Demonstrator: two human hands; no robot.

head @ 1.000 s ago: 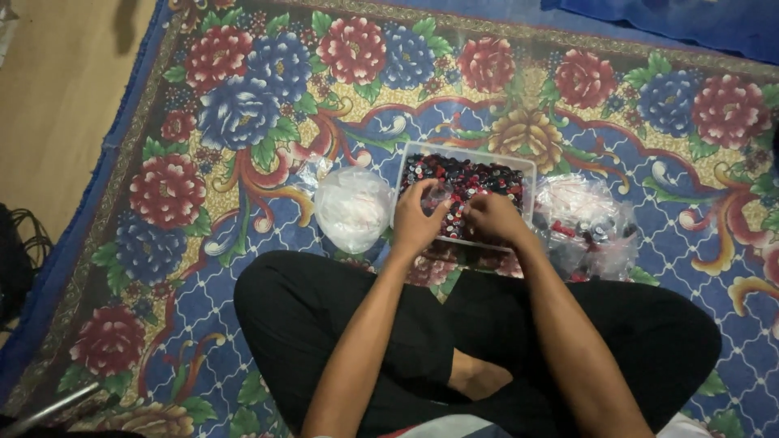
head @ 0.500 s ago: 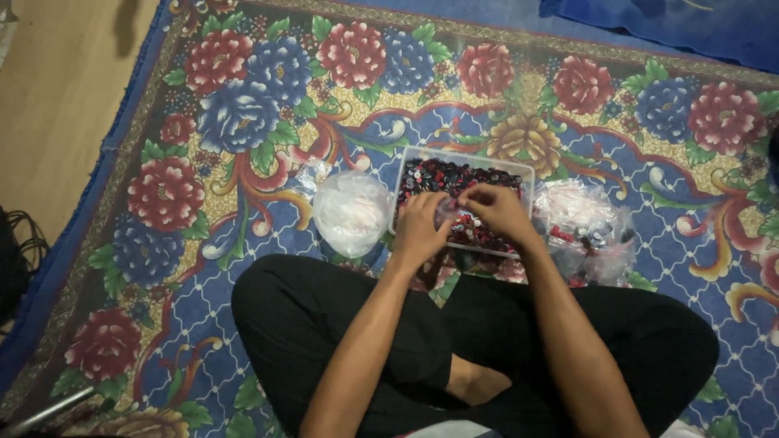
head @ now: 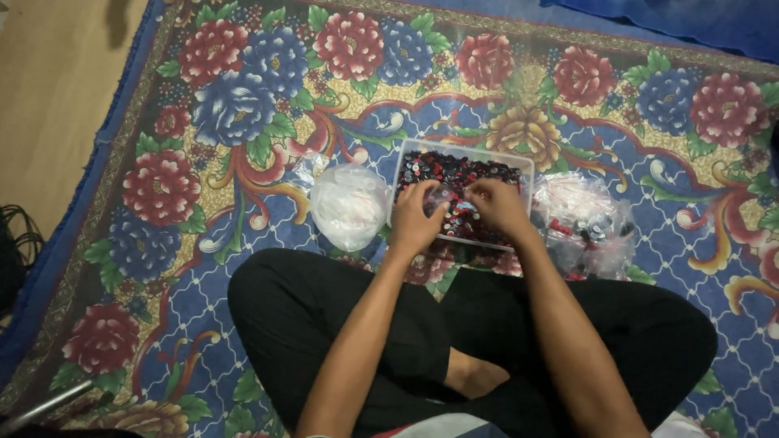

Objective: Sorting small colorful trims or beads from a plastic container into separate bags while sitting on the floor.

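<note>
A clear rectangular plastic tub (head: 403, 159) full of small dark and red pieces sits on the flowered carpet in front of my crossed legs. My left hand (head: 415, 219) rests over the tub's near left part, fingers curled. My right hand (head: 497, 205) is over the near middle, fingers bent down toward the pieces. Both hands meet at a small clear bag or piece (head: 445, 197) between the fingertips; what exactly is pinched is too small to tell.
A knotted whitish plastic bag (head: 349, 204) lies left of the tub. A clear bag (head: 586, 221) with dark and red pieces lies to its right. Bare wooden floor (head: 57, 97) borders the carpet at left; dark cables (head: 16, 243) lie at the left edge.
Both hands have shifted slightly within the tub and drawn closer together over its near middle. The tub and bags have not moved.
</note>
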